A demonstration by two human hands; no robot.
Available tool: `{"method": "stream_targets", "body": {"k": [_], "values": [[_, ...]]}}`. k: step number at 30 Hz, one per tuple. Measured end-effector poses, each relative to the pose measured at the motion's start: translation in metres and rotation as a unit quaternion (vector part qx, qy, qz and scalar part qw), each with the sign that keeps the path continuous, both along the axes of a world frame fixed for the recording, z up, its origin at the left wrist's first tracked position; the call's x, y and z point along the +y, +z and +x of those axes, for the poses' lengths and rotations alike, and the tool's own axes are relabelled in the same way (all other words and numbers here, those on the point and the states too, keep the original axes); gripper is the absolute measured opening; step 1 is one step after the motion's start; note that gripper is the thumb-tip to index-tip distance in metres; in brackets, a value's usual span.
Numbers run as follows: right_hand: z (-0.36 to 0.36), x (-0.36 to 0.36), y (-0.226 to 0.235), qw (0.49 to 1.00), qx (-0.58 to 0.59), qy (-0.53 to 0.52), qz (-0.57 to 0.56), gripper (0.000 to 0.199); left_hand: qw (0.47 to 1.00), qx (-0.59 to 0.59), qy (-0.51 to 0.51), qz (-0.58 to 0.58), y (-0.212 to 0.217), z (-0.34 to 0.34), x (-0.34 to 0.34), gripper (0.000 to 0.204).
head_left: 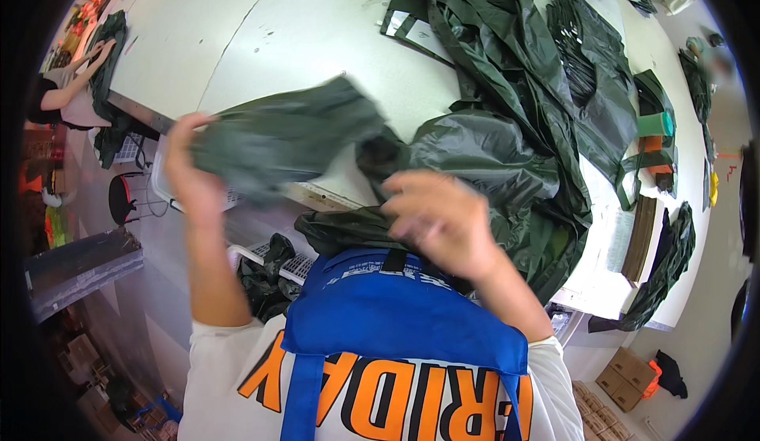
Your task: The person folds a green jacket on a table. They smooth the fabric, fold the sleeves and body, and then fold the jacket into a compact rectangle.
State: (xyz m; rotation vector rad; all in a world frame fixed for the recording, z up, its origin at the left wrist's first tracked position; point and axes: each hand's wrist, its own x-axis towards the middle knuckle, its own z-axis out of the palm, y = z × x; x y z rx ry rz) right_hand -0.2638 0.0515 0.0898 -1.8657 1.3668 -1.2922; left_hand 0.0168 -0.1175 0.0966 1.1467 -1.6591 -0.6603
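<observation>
My left hand [195, 173] is closed on one end of a dark green piece of thin, shiny fabric [293, 136]. The piece is held over the near edge of the white table and is blurred by motion. My right hand [443, 221] hovers in front of my blue apron [396, 306], its fingers loosely apart and somewhat smeared, with nothing visible in them. Just beyond its fingertips the fabric bunches into a dark fold. A large heap of the same dark green fabric [491, 148] lies to the right of that hand, and some hangs over the table edge.
The white table [309, 29] stretches away ahead. At its right lie a green cylinder [655, 125], more dark green fabric [673, 267] and a brown stack [640, 239]. A white basket [294, 264] holds dark material below the edge. Another person [67, 96] handles fabric at far left.
</observation>
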Motion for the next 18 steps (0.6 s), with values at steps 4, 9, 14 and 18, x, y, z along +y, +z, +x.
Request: {"method": "stream_targets", "body": {"k": [4,9,14,18], "values": [[-0.116,-0.013,-0.062,0.912,0.091,-0.388,0.100,0.018,0.854,-0.501,-0.001,0.138,0.015,0.139,-0.022,0.044],[-0.152,-0.070,-0.100,0.865,0.277,-0.380,0.175,0.053,0.948,0.071,-0.246,0.190,0.030,0.014,0.003,0.070],[-0.152,-0.126,-0.115,0.860,0.253,-0.356,0.264,0.029,0.861,-0.382,-0.296,0.158,-0.052,-0.157,0.027,0.064],[-0.169,-0.135,-0.067,0.939,0.008,-0.334,0.076,0.023,0.881,-0.381,-0.281,0.026,-0.118,-0.170,0.042,0.042]]}}
